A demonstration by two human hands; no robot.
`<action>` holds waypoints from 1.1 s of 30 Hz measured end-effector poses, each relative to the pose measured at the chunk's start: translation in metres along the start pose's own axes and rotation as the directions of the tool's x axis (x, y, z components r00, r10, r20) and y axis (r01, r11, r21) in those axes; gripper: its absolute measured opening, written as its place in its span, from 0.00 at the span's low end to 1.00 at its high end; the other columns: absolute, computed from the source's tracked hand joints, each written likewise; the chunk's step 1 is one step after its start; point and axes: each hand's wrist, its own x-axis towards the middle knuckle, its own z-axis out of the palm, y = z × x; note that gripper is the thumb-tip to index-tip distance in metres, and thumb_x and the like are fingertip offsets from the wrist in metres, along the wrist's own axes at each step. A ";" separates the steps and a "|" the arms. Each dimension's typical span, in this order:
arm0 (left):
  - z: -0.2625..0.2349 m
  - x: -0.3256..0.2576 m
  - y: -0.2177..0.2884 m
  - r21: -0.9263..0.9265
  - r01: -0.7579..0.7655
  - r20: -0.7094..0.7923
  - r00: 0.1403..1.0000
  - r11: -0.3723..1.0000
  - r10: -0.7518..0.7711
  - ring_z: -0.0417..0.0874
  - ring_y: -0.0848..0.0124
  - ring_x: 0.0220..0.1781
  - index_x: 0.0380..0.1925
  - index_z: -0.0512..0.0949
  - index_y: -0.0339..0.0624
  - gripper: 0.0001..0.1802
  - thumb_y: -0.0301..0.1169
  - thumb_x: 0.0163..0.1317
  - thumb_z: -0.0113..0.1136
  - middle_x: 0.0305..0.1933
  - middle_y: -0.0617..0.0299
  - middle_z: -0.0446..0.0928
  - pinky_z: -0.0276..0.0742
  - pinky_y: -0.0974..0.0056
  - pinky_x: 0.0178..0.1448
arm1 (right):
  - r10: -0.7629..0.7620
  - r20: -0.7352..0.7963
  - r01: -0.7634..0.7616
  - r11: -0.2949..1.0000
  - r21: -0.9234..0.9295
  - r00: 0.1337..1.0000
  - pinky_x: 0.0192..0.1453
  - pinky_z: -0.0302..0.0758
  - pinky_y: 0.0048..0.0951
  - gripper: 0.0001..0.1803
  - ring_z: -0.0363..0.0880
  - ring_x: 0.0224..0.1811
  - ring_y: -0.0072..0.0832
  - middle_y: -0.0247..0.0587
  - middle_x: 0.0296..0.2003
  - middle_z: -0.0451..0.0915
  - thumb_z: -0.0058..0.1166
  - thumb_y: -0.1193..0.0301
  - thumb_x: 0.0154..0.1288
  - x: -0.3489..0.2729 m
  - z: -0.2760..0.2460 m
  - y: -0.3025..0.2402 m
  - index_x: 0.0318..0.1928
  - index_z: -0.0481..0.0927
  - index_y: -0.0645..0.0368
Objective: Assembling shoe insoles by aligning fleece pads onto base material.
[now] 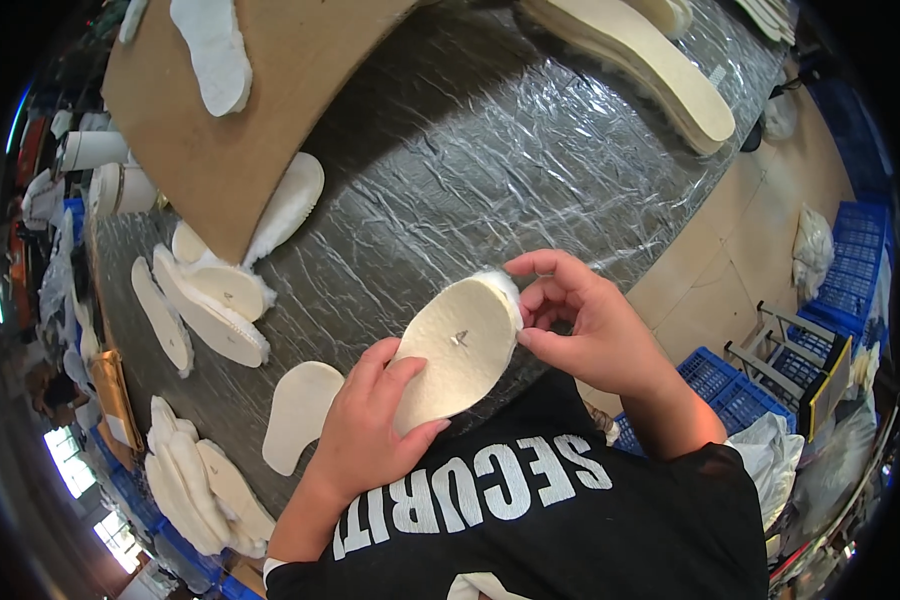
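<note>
A fleece-lined insole, its cream backing turned up and marked with a small dark sign, is held just below the centre of the frame, tilted with its rounder end to the upper right. The left hand grips its lower-left part, fingers and thumb closed on it, some fingertips resting on the cream backing. The right hand is at the upper-right edge, where white fleece shows past the rim — its fingers are curled, with index finger and thumb apart along that edge; whether they pinch the fleece cannot be told.

Just beside the left hand, a flat cream insole piece lies on the table, which has a crinkled, shiny plastic cover. More fleece insoles lie at the left of the frame, near the corner of a brown board, and a pile of insoles sits at the lower left. One white insole lies on the board at the upper left; a stack of long cream insoles is at the upper right. Blue plastic crates and a stepladder stand at the right — beyond the table's edge.
</note>
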 end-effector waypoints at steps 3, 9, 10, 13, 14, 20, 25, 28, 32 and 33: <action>0.000 0.001 0.000 -0.006 -0.011 0.001 1.000 1.000 0.011 0.75 0.43 0.58 0.52 0.73 0.36 0.33 0.34 0.46 0.74 0.59 0.40 0.69 0.74 0.52 0.60 | 0.039 0.004 -0.039 0.999 0.023 0.999 0.44 0.75 0.20 0.29 0.79 0.41 0.19 0.34 0.39 0.79 0.57 0.84 0.57 -0.001 0.005 -0.001 0.60 0.68 0.61; 0.000 0.001 0.001 -0.003 -0.037 -0.004 0.999 0.999 0.037 0.75 0.43 0.58 0.52 0.73 0.36 0.33 0.34 0.46 0.74 0.59 0.40 0.69 0.74 0.52 0.59 | 0.043 -0.056 -0.035 0.989 0.146 0.997 0.45 0.77 0.23 0.27 0.80 0.42 0.21 0.36 0.39 0.79 0.54 0.85 0.59 -0.001 0.012 0.004 0.60 0.67 0.62; 0.001 0.001 0.000 -0.003 -0.038 -0.004 0.999 0.999 0.038 0.75 0.43 0.58 0.52 0.73 0.36 0.33 0.34 0.46 0.74 0.59 0.40 0.69 0.74 0.52 0.59 | 0.043 -0.057 -0.034 0.989 0.146 0.997 0.45 0.77 0.23 0.27 0.80 0.42 0.21 0.36 0.39 0.79 0.54 0.85 0.59 -0.001 0.011 0.010 0.60 0.67 0.62; 0.001 0.002 0.001 -0.020 -0.052 -0.006 0.999 0.998 0.051 0.76 0.43 0.57 0.52 0.73 0.35 0.32 0.33 0.46 0.74 0.60 0.40 0.68 0.74 0.51 0.59 | 0.136 0.021 -0.126 0.833 0.539 0.990 0.46 0.79 0.25 0.24 0.81 0.41 0.22 0.37 0.39 0.79 0.54 0.83 0.60 0.001 0.009 0.025 0.57 0.68 0.63; 0.001 0.002 0.001 -0.012 -0.048 -0.014 0.999 0.999 0.048 0.76 0.45 0.57 0.52 0.73 0.35 0.33 0.32 0.44 0.75 0.59 0.41 0.69 0.74 0.53 0.59 | 0.128 0.009 -0.113 0.840 0.531 0.992 0.45 0.80 0.25 0.24 0.81 0.40 0.22 0.38 0.39 0.79 0.54 0.83 0.60 0.001 0.011 0.026 0.57 0.67 0.63; 0.002 0.002 0.000 0.019 -0.039 -0.007 0.999 0.999 0.039 0.76 0.47 0.57 0.52 0.74 0.35 0.34 0.30 0.42 0.76 0.59 0.42 0.69 0.74 0.54 0.59 | -0.309 -0.122 0.288 0.944 -0.163 0.943 0.39 0.78 0.24 0.23 0.79 0.37 0.22 0.38 0.37 0.79 0.54 0.85 0.58 -0.004 0.018 0.011 0.55 0.68 0.59; 0.004 0.004 0.003 -0.006 -0.055 -0.034 0.998 0.998 0.055 0.76 0.46 0.58 0.52 0.74 0.36 0.34 0.30 0.43 0.76 0.59 0.42 0.70 0.74 0.54 0.59 | 0.064 -0.167 0.039 0.836 0.547 0.984 0.34 0.75 0.22 0.20 0.78 0.34 0.21 0.36 0.35 0.79 0.52 0.84 0.60 -0.001 0.016 0.030 0.53 0.72 0.59; 0.006 0.003 0.002 -0.022 -0.050 -0.038 0.998 0.998 0.049 0.76 0.46 0.58 0.52 0.74 0.36 0.34 0.30 0.43 0.76 0.59 0.43 0.70 0.74 0.54 0.60 | 0.086 -0.078 -0.019 0.784 0.621 0.993 0.34 0.75 0.22 0.19 0.78 0.35 0.21 0.37 0.37 0.80 0.46 0.81 0.65 -0.003 0.014 0.030 0.57 0.71 0.59; 0.005 0.001 0.003 0.044 -0.081 -0.047 0.995 0.996 0.083 0.76 0.46 0.58 0.53 0.75 0.36 0.33 0.33 0.45 0.76 0.61 0.42 0.69 0.74 0.53 0.60 | -0.239 -0.395 0.213 0.971 -0.111 0.887 0.47 0.78 0.33 0.24 0.80 0.45 0.31 0.43 0.48 0.78 0.58 0.70 0.65 -0.004 -0.001 0.014 0.62 0.71 0.56; 0.004 0.001 0.004 0.050 -0.086 -0.044 0.995 0.995 0.088 0.75 0.46 0.59 0.52 0.75 0.36 0.34 0.32 0.43 0.77 0.61 0.43 0.69 0.74 0.54 0.61 | -0.236 -0.379 0.210 0.972 -0.109 0.895 0.47 0.78 0.33 0.24 0.80 0.45 0.31 0.43 0.48 0.78 0.58 0.70 0.65 -0.004 0.001 0.003 0.62 0.71 0.56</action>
